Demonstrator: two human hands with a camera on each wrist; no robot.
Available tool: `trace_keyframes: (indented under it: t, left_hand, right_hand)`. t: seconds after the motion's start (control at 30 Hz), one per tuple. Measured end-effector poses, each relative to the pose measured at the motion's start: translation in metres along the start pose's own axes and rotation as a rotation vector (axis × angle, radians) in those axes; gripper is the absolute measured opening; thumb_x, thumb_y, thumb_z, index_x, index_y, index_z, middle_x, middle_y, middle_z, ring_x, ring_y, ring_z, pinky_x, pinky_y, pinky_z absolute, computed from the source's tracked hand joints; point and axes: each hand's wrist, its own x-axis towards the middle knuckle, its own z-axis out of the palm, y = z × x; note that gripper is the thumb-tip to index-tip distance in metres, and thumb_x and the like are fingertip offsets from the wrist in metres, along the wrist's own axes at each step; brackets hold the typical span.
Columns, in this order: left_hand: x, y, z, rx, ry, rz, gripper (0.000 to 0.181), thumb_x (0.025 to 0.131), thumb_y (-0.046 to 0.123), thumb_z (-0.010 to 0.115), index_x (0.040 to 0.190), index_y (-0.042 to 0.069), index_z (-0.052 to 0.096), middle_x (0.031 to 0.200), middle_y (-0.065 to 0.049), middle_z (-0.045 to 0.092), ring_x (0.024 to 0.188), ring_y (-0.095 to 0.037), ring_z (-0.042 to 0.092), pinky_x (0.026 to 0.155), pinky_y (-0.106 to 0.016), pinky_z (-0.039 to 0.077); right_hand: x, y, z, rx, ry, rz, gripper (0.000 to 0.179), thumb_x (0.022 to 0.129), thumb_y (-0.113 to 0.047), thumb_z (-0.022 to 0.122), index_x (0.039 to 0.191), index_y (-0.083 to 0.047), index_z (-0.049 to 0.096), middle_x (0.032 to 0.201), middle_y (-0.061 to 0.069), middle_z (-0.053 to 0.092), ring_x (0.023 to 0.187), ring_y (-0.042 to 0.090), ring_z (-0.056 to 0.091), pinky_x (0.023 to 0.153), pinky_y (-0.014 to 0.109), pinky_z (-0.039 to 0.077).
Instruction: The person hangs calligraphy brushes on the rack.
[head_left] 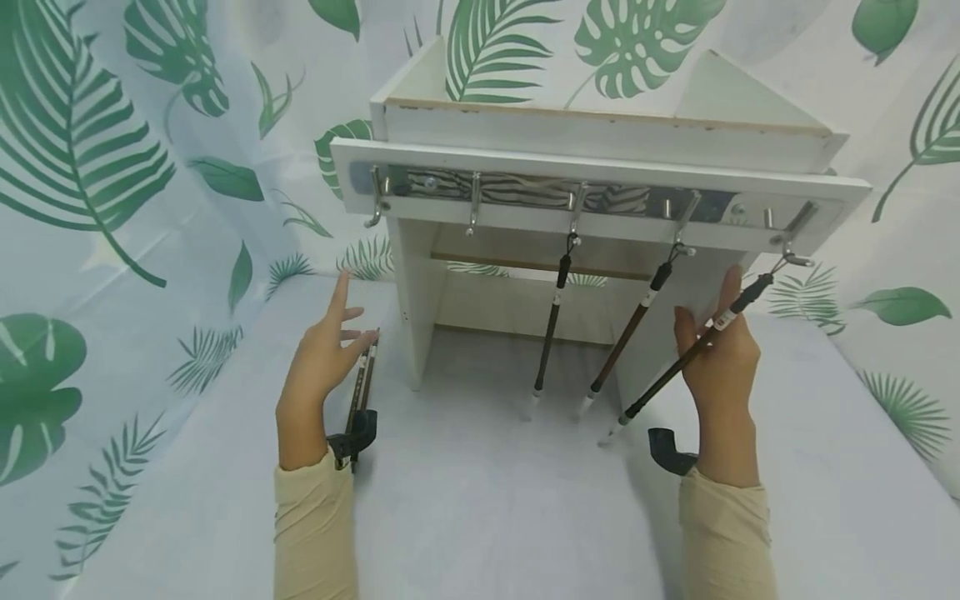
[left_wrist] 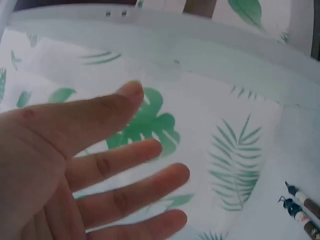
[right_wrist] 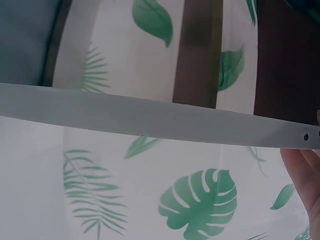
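A white wooden rack [head_left: 600, 133] stands on the white surface, with a row of metal hooks [head_left: 475, 204] along its front rail. Three ink brushes hang by loops from the hooks: a dark one [head_left: 552, 329], a brown one [head_left: 628, 337] and another dark one [head_left: 686, 360] at the right. My right hand [head_left: 723, 358], behind that last brush, holds the rack's right side panel [right_wrist: 150, 117], thumb and fingers on either side of its edge. Left of the rack, my left hand [head_left: 321, 354] is raised with spread fingers, holding nothing. Two brushes [head_left: 362, 375] lie beside it.
The rack's left side panel [head_left: 416, 308] rises just right of my left hand. White cloth with green leaf prints [head_left: 225, 179] hangs behind and at the sides. Each wrist wears a black camera mount [head_left: 667, 450].
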Motion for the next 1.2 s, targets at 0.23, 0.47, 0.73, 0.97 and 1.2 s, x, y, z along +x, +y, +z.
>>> trace_keyframes:
  t: [0.23, 0.47, 0.73, 0.97, 1.2]
  left_hand:
    - [0.001, -0.018, 0.0, 0.083, -0.183, -0.18, 0.081, 0.092, 0.031, 0.052, 0.147, 0.021, -0.006, 0.128, -0.019, 0.054, 0.108, -0.039, 0.054, 0.087, -0.052, 0.048]
    - [0.008, -0.038, 0.017, -0.012, -0.416, -0.479, 0.086, 0.087, 0.021, 0.062, 0.148, 0.013, 0.002, 0.131, -0.027, 0.043, 0.099, -0.032, 0.059, 0.066, -0.034, 0.056]
    - [0.007, -0.049, 0.026, -0.038, -0.435, -0.529, 0.09, 0.081, 0.014, 0.068, 0.147, 0.005, 0.007, 0.128, -0.028, 0.043, 0.097, -0.033, 0.059, 0.068, -0.038, 0.057]
    - [0.009, -0.053, 0.031, -0.014, -0.45, -0.506, 0.086, 0.081, 0.008, 0.067, 0.145, 0.001, 0.011, 0.129, -0.028, 0.042, 0.087, -0.028, 0.062, 0.064, -0.035, 0.057]
    - [0.011, -0.053, 0.033, -0.017, -0.439, -0.499, 0.082, 0.08, 0.005, 0.066, 0.144, -0.001, 0.015, 0.117, -0.026, 0.05, 0.084, -0.028, 0.063, 0.062, -0.034, 0.058]
  right_hand:
    - [-0.001, 0.002, -0.001, -0.002, -0.007, 0.001, 0.054, 0.092, -0.017, 0.052, 0.139, -0.019, 0.025, 0.115, 0.031, 0.056, 0.092, 0.052, 0.058, 0.072, 0.06, 0.051]
    - [0.0, 0.005, -0.001, -0.014, -0.019, 0.015, 0.052, 0.092, -0.018, 0.052, 0.138, -0.018, 0.027, 0.116, 0.03, 0.055, 0.094, 0.051, 0.058, 0.073, 0.059, 0.052]
    - [0.001, 0.002, 0.0, -0.015, -0.02, 0.017, 0.053, 0.092, -0.019, 0.052, 0.138, -0.021, 0.025, 0.117, 0.029, 0.056, 0.094, 0.051, 0.058, 0.073, 0.06, 0.051]
    - [0.001, 0.001, 0.0, 0.018, -0.017, -0.003, 0.056, 0.092, -0.016, 0.053, 0.139, -0.022, 0.023, 0.118, 0.029, 0.056, 0.094, 0.051, 0.058, 0.071, 0.06, 0.051]
    - [0.001, 0.0, -0.002, 0.016, -0.023, 0.004, 0.055, 0.092, -0.016, 0.053, 0.139, -0.021, 0.024, 0.119, 0.028, 0.055, 0.096, 0.051, 0.057, 0.072, 0.059, 0.052]
